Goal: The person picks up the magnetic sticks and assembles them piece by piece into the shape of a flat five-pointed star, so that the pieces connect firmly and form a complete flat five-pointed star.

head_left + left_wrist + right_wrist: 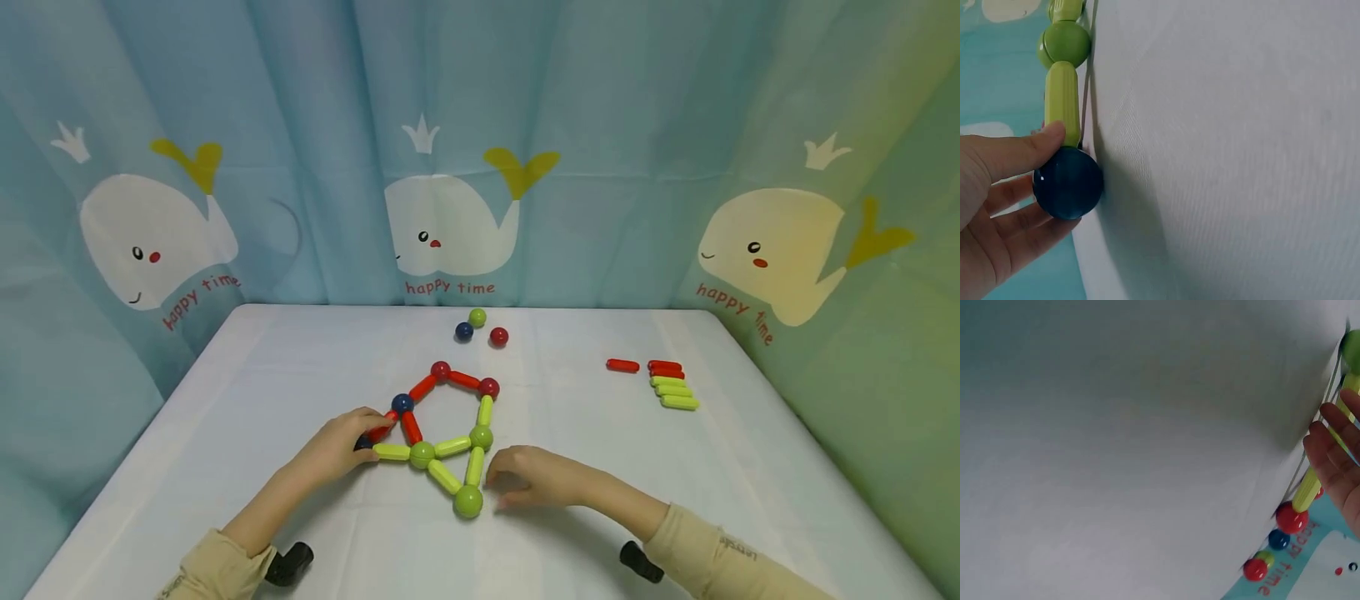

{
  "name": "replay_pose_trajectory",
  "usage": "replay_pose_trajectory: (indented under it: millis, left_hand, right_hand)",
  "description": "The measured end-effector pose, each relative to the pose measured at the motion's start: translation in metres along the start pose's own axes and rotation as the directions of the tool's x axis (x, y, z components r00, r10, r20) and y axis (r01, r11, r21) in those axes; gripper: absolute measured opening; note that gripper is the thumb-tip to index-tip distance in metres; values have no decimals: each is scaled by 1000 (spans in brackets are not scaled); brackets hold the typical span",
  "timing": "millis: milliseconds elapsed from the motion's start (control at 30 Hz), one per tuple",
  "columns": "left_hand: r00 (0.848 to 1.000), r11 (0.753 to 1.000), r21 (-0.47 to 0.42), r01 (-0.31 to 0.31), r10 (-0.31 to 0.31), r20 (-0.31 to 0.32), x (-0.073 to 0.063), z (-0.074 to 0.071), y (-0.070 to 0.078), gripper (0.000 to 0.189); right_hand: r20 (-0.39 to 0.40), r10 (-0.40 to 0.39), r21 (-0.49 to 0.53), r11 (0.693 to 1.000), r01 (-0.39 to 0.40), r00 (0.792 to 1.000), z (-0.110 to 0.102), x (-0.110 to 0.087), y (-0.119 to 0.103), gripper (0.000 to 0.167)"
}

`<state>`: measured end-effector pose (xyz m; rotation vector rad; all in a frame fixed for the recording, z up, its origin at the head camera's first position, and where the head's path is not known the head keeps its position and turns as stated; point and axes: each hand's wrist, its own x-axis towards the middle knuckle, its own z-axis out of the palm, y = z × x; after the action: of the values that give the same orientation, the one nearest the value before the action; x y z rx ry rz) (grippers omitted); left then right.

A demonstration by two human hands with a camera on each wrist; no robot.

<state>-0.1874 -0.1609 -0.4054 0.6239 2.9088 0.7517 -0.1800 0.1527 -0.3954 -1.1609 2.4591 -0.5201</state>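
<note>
A flat frame of magnetic rods and balls lies on the white table (337, 533). Its upper ring has red rods (411, 428), a blue ball (402, 403) and two red balls (489, 387). A triangle of yellow-green rods (445, 477) ends in a green ball (468, 502). At the frame's left corner my left hand (337, 446) holds another blue ball (1069, 184), thumb at the yellow-green rod's end and fingers behind. My right hand (536, 477), its fingers loosely bent and holding nothing, is just right of the triangle.
Loose green, dark blue and red balls (498, 337) sit near the table's back edge. At the right lie a single red rod (622, 366) and a row of red and yellow-green rods (678, 402). A curtain with whales (450, 225) hangs behind.
</note>
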Motion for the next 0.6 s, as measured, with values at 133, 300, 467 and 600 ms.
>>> replay_pose_trajectory:
  millis: [133,300,467,600]
  left_hand:
    - [999,999,14,-36,36,19,3,-2,-6,46]
    - [996,997,23,-67,66,54,8,-5,-13,44]
    - [993,994,48,-101,98,71,11,-9,-14,41]
    - [987,986,76,-151,146,64,12,-7,-4,40]
  right_hand:
    - [-14,12,25,1000,-12,1000,-3,-7,11,25]
    - [-42,81,78,994,-78,996,-9,-21,27,24]
    - [-85,93,90,992,-85,992,-18,-35,44,24]
    - [-138,84,72,995,-74,987,-27,-49,60,25]
